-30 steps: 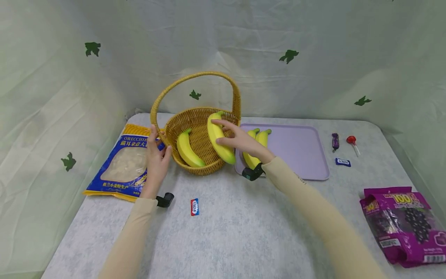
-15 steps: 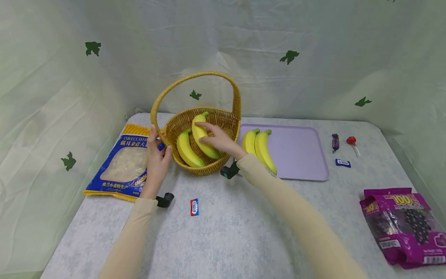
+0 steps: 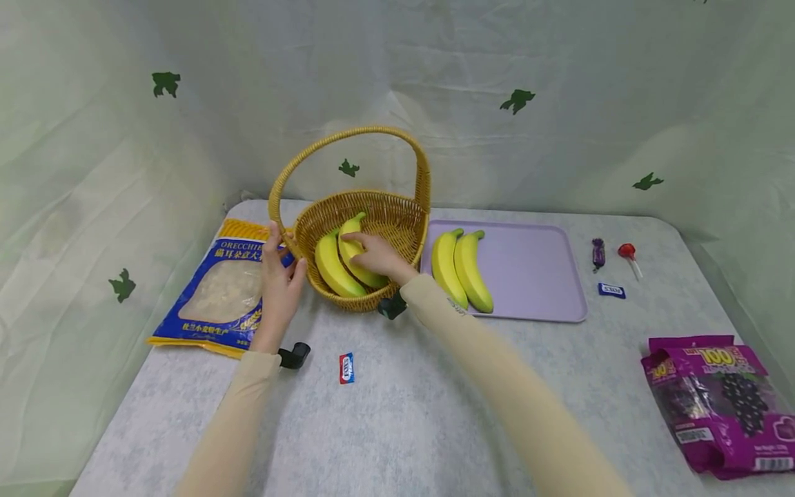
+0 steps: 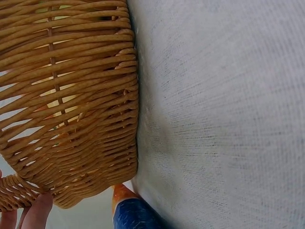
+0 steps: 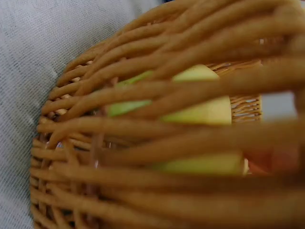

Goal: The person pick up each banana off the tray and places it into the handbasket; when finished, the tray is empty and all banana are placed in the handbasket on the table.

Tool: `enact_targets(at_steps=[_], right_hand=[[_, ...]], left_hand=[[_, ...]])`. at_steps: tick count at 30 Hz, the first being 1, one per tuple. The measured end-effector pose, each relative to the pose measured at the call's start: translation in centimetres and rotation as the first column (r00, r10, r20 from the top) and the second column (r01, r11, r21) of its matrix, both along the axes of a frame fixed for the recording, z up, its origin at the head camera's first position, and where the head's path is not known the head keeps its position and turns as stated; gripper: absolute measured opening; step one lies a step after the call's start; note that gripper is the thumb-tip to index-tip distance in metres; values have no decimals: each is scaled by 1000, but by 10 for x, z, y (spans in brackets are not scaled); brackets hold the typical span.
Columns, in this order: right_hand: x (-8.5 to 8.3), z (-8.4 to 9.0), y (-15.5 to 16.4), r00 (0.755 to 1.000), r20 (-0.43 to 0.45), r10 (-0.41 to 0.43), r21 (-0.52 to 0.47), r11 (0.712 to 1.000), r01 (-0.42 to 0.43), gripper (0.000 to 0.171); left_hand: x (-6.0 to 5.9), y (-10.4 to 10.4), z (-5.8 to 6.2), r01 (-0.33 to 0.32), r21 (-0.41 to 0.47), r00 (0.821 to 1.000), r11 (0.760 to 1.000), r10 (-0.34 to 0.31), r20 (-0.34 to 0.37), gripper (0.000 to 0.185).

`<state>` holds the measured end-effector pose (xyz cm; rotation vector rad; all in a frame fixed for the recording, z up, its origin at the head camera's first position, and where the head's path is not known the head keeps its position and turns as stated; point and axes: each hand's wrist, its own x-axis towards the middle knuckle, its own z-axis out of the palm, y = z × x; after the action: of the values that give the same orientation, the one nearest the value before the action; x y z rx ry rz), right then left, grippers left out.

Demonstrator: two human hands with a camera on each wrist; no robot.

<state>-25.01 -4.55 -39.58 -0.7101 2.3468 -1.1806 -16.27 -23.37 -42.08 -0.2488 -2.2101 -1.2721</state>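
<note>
A wicker basket (image 3: 397, 219) with a tall arched handle stands at the back of the table. My left hand (image 3: 281, 286) grips the foot of that handle; in the left wrist view its fingertips (image 4: 39, 212) pinch the weave. Inside the basket, my right hand (image 3: 380, 257) holds a yellow banana (image 3: 348, 246) from above, fingers and thumb across its sides. Close against it on the left lies another banana (image 3: 332, 266). Through the weave, the right wrist view shows blurred yellow and green bananas (image 5: 209, 112). Two more bananas (image 3: 470, 270) lie side by side on a lilac tray (image 3: 537, 273).
A blue and yellow pasta bag (image 3: 217, 293) lies left of the basket. In front is a small red and blue candy (image 3: 346, 368). Right of the tray are a purple-wrapped candy (image 3: 598, 253), a red lollipop (image 3: 627, 251), a blue candy (image 3: 611, 290) and a purple bag (image 3: 714, 407).
My right hand has carried a banana leftward from the basket's right rim and lowered it beside the one inside. My left hand has stayed on the handle.
</note>
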Motion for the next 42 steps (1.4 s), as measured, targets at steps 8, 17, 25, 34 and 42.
enact_targets(at_steps=[8,17,25,34,42], right_hand=[[2,0,-8,1000,-25,14,140,990,-10,57],[5,5,1,999,17,38,140,989,-40,53],[-2,11,21,998,48,-40,-78,996,44,42],[-9,13,57,990,134,-48,-410,907,100,35],[-9,14,106,987,150,-58,-509,851,127,35]], left_hand=[[2,3,3,9,18,1000,1000,-9,-15,86],[18,18,28,28,38,999,999,-29,28,83],[10,11,15,4,23,1000,1000,-4,19,78],[1,0,-1,-2,23,1000,1000,1,24,84],[4,3,5,-1,22,999,1000,0,45,81]])
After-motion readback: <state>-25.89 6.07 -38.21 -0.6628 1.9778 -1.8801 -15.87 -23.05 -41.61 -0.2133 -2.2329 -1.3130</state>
